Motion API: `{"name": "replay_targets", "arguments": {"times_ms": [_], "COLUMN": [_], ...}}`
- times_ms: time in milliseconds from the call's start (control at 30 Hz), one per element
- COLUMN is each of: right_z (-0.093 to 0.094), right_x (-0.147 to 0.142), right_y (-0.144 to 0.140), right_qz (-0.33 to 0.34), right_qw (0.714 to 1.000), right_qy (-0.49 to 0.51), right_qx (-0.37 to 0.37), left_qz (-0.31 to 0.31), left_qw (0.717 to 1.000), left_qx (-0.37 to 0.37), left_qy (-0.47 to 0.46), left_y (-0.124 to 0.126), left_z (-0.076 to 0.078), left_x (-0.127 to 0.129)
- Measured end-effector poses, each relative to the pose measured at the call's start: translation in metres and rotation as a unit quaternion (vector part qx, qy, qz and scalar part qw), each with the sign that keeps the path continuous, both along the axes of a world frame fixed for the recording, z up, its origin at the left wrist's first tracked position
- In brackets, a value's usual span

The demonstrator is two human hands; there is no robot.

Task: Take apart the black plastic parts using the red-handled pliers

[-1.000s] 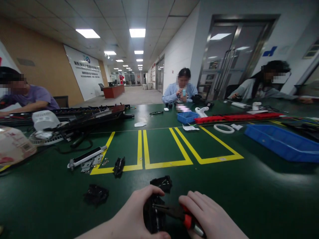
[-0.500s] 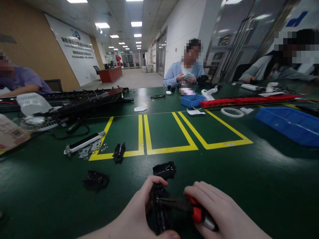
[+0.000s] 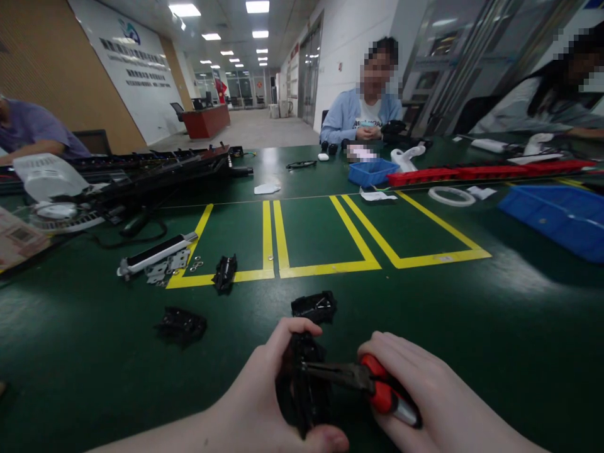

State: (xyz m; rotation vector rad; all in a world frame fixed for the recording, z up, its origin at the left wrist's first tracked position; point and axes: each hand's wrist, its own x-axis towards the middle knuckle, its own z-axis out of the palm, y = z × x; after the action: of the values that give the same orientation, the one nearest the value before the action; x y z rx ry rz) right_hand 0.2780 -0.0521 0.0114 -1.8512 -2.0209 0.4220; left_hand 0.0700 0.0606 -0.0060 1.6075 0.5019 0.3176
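Observation:
Near the bottom of the head view, my left hand [image 3: 268, 384] grips a black plastic part [image 3: 311, 390] between thumb and fingers. My right hand [image 3: 419, 390] is closed around the red handles of needle-nose pliers [image 3: 349, 376]. The jaws of the pliers reach onto the upper part of the black piece; what they pinch there is too small to make out. Just beyond my left fingers lies a similar black part [image 3: 314, 306]. Two more such pieces rest to the left, one black part [image 3: 182, 325] nearer me and another black part [image 3: 225, 273] across the yellow tape.
Left of the tape lie a white-and-black bar [image 3: 158, 255], metal brackets and small rings. Long black assemblies [image 3: 174, 179] and a white fan [image 3: 51, 182] stand farther left. A blue bin [image 3: 557, 220], white ring [image 3: 452, 196] and red strip [image 3: 491, 171] are at right. Co-workers sit around the table.
The camera view has tilted slightly down. Both hands keep their hold, and the pliers' jaws stay at the black part. The co-worker opposite has lowered their hands to the table.

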Motion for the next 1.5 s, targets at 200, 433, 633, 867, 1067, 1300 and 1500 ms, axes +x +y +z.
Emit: {"name": "replay_targets", "arguments": {"times_ms": [200,433,633,867,1067,1300,1500], "right_z": [0.002,-0.006,-0.007,-0.002,-0.003,-0.003,-0.013], "right_x": [-0.002,0.0,0.001,-0.002,-0.004,-0.004,-0.002], "right_y": [0.0,-0.001,0.0,-0.001,-0.001,0.0,-0.004], "right_qz": [0.005,0.01,0.011,0.013,0.017,0.01,0.013], "right_qw": [1.0,0.995,0.997,0.999,0.999,0.999,0.999], "right_qy": [-0.02,-0.052,-0.039,-0.005,-0.008,-0.024,-0.024], "right_qx": [0.002,0.081,0.069,0.046,0.041,0.04,0.045], "left_qz": [-0.007,-0.02,0.007,0.021,0.044,0.051,0.046], "left_qw": [0.999,0.992,0.996,1.0,0.998,0.999,0.998], "left_qx": [-0.033,-0.125,-0.085,0.008,0.04,0.002,-0.024], "left_qy": [-0.009,0.015,0.028,0.019,0.009,0.015,0.032], "left_y": [-0.001,0.0,0.0,-0.005,-0.007,-0.004,0.003], "left_z": [0.004,0.008,0.009,0.004,0.0,0.007,0.007], "left_x": [-0.002,-0.003,-0.003,-0.005,-0.005,-0.007,-0.011]}}
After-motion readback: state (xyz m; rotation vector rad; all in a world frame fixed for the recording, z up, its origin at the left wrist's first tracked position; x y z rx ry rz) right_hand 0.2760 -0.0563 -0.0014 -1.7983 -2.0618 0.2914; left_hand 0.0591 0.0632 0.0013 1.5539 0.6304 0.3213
